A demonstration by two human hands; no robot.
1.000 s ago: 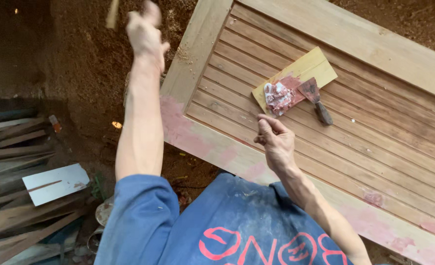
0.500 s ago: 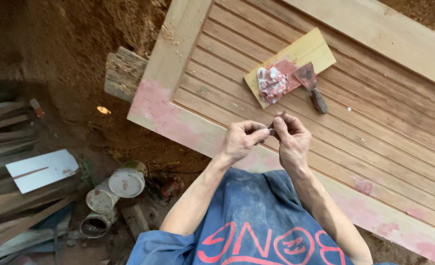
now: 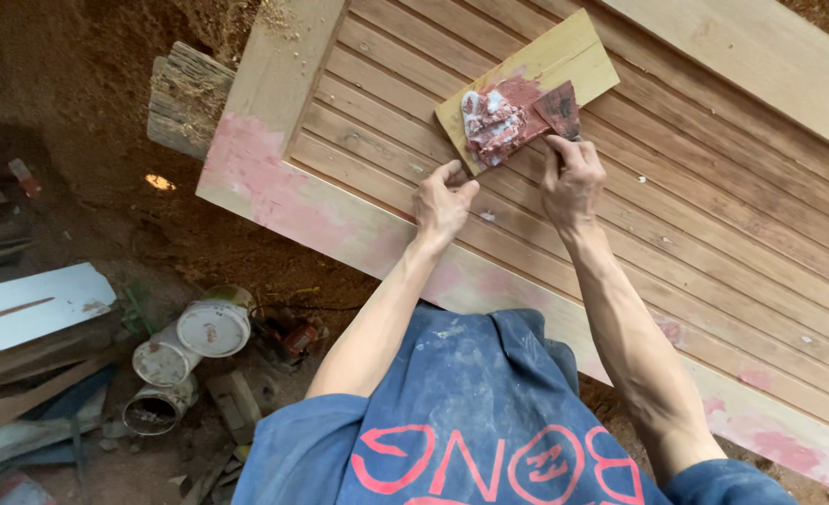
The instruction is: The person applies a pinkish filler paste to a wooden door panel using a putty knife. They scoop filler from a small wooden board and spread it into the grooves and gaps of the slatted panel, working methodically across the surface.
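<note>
A large slatted wooden panel (image 3: 713, 215) lies flat, its near rail smeared with pink filler. On its slats rests a small yellow board (image 3: 564, 56) carrying a lump of pink and white putty (image 3: 494, 117). My right hand (image 3: 571, 182) grips the handle of a putty knife (image 3: 560, 110), whose blade lies on the putty. My left hand (image 3: 442, 201) rests on the slats just below the board's lower corner, fingers curled at its edge. Whether it grips the board is unclear.
Red-brown dirt floor lies to the left. Several paint cans (image 3: 213, 327) stand on it near wood offcuts (image 3: 21, 393) and a white sheet (image 3: 36, 304). A rough wooden block (image 3: 185, 98) props the panel's corner. My blue shirt (image 3: 470, 421) fills the bottom.
My hands, held together over the near rail half a second ago, have reached forward. The right now holds the putty knife and the left sits by the yellow board.
</note>
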